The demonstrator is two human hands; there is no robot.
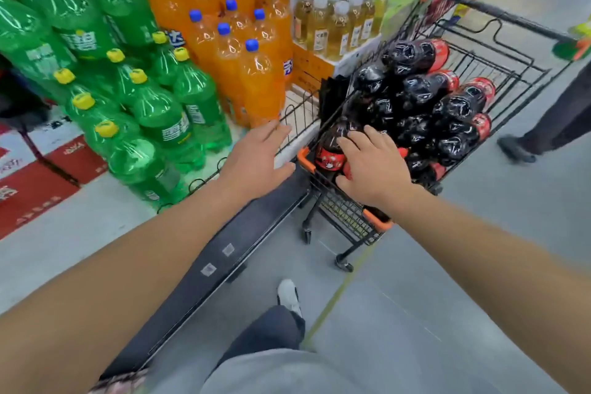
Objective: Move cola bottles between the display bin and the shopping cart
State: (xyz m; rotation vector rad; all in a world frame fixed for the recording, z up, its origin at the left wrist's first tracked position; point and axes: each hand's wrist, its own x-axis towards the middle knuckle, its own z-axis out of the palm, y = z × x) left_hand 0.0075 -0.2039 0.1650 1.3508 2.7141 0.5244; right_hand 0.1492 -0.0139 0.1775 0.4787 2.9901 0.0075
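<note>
Standing just behind the person, nearest me I see a trouser leg and a pale shoe (288, 294) on the grey floor, then two bare forearms reaching out. The left hand (256, 158) hangs in the air by the low wire edge of the display bin (295, 120), fingers straight and a little spread, gripping nothing. The right hand (374, 166) lies over a cola bottle (332, 147) at the near end of the shopping cart (499, 51), fingers spread across its dark shoulder and the thumb down by the red label; whether it has truly closed round the bottle I cannot tell. Beyond it more cola bottles (425, 96) lie stacked on their sides, filling the cart's near half. They look full, so I judge them heavy, stiff-walled and smooth enough to slide in a loose palm; the narrowing shoulder or the neck seems the safest place to take hold, with the free hand under the body. To the left stand green bottles (153, 112) and orange bottles (252, 73), and farther off pale bottles (335, 19) on a shelf. Another person's legs (550, 125) pass on the right
</note>
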